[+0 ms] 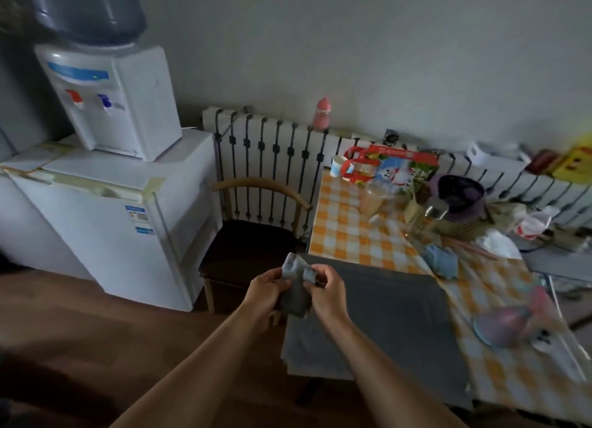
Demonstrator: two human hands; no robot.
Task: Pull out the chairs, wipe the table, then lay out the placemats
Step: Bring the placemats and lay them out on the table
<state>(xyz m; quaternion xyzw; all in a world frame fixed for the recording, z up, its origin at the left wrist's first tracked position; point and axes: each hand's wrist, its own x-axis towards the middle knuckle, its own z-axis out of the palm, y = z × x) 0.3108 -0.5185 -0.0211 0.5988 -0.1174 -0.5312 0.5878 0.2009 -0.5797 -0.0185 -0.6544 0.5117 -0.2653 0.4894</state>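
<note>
Hands met at the lower centre of the frame, the left hand (269,291) and right hand (328,288) both pinching a grey cloth (298,286) above the surface (346,235) edge, probably folding it for wiping.

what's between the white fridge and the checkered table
A dark-seated wooden chair stands between the fridge and the table, in the head view.

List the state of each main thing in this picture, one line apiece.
Left hand: gripping the grey cloth.
Right hand: pinching the same cloth.
Chair: pulled out beside the table.
Grey placemat: flat on the checked tablecloth.
Purple bowl: upright.
</note>
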